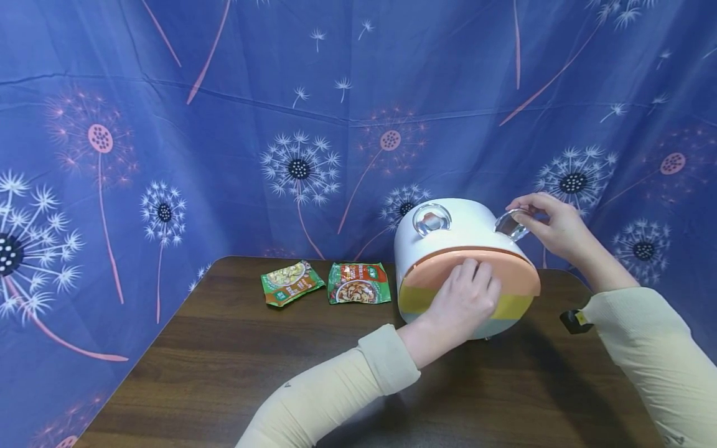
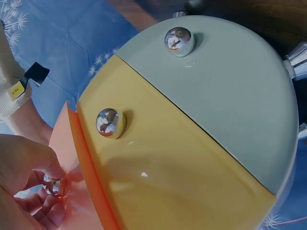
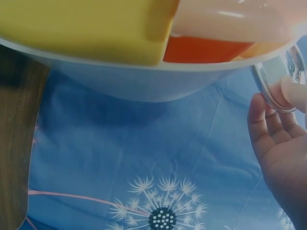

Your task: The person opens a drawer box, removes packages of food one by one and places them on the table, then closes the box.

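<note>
A rounded white drawer box with chrome disc-shaped ears stands on the table. Its front has an orange drawer on top, a yellow drawer in the middle and a grey-green drawer at the bottom. My left hand pinches the chrome knob of the orange drawer, whose edge stands out from the body. At the box's top right, my right hand grips the right chrome ear between thumb and fingers. The left ear is untouched.
Two green-and-red food packets, one tilted and one straighter, lie left of the box on the dark wooden table. A small black piece with a yellow label sits by the right sleeve. Behind hangs a blue dandelion-print cloth.
</note>
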The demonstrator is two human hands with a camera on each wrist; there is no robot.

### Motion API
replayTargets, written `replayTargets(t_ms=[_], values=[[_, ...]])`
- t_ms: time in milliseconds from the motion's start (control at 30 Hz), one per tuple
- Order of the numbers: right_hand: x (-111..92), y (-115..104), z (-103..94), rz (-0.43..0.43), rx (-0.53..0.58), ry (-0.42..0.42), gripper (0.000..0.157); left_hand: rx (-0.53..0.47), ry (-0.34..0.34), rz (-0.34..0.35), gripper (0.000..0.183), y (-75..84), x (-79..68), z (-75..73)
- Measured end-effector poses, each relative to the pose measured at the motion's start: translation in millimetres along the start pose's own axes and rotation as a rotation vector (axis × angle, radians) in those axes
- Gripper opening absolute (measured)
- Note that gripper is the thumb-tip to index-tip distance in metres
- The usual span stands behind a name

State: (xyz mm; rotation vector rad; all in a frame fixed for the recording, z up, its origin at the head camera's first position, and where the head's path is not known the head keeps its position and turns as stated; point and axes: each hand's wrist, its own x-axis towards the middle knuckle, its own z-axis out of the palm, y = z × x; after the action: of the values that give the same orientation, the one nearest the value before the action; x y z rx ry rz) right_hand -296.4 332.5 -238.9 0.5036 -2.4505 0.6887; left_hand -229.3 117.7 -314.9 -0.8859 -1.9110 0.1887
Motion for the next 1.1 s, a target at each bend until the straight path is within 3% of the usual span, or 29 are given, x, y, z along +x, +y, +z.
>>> replayTargets(t_ms=[567, 900, 1100], values=[[-0.6, -0.4, 0.9, -0.004, 0.0, 0.001, 0.018, 0.017, -0.009, 0.0, 0.017, -3.4, 3.4, 9.0], [-0.1, -0.8, 0.8, -0.01, 0.005, 0.002, 0.018, 0.059, -0.05, 0.037, 0.017, -6.3, 4.4, 9.8], [0.7, -0.4, 0.9, -0.02, 0.0, 0.011, 0.018, 0.031, -0.066, 0.023, 0.017, -6.2, 5.1, 8.2]])
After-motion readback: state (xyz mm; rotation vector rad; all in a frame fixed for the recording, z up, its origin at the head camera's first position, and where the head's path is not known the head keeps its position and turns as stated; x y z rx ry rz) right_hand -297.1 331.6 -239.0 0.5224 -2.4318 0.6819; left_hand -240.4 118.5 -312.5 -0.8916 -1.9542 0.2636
